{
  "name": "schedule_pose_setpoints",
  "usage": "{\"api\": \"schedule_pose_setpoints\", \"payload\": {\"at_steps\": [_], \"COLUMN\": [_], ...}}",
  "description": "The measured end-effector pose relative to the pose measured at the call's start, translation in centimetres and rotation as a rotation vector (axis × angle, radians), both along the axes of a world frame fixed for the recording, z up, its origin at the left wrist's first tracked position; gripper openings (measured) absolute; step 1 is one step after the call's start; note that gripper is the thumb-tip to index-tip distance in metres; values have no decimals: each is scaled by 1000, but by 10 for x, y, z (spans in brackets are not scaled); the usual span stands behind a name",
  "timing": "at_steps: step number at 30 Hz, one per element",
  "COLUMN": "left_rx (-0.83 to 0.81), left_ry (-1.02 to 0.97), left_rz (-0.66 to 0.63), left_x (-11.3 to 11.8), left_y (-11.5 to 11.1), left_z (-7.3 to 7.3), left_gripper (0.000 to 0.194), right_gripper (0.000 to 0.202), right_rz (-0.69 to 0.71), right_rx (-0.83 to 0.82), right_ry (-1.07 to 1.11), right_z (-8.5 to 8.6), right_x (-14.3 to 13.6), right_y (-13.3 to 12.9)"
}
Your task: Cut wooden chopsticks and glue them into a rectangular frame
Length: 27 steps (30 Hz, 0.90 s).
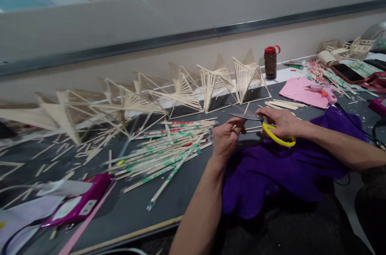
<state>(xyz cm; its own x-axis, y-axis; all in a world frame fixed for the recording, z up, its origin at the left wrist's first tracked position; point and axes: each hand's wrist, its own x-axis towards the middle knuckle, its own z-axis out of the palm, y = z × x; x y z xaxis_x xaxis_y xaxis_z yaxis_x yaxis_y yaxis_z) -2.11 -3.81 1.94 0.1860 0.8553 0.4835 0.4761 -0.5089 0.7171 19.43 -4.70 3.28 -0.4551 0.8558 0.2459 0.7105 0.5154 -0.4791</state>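
My right hand (279, 121) is closed around a pair of scissors (276, 136) with yellow handles. Their blades point left, their tips just over my left hand (225, 136). That hand is closed in a pinch, with a thin wooden stick (247, 107) rising from near its fingertips across the blades; the stick's lower end is hidden. Under both wrists lies a purple cloth (259, 178). Left of my left hand is a pile of wrapped disposable chopsticks (169, 146). Behind the hands, bare sticks (283, 104) lie in a small heap.
Along the wall stand several fanned stick structures (215, 82) and a brown bottle (270, 64) with a red lid. A pink glue gun (324, 91) rests on pink sheet (297, 89) at right. Cut sticks and a magenta packet (86, 196) lie at left.
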Motion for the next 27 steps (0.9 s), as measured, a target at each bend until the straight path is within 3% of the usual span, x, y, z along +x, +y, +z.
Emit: {"api": "schedule_pose_setpoints", "payload": {"at_steps": [8, 14, 20, 27], "left_rx": [40, 49, 17, -58], "left_ry": [13, 18, 43, -66], "left_rz": [-67, -88, -50, 33], "left_x": [-3, -3, -3, 3], "left_y": [1, 0, 1, 4], "left_z": [-1, 0, 0, -7], "left_gripper": [27, 27, 30, 14], "right_gripper": [55, 42, 43, 36], "right_rz": [38, 87, 72, 32], "right_rx": [-50, -66, -59, 9], "right_ry": [22, 48, 29, 6], "right_z": [2, -4, -10, -13], "right_x": [0, 2, 1, 0], "right_y": [-1, 1, 5, 6]}}
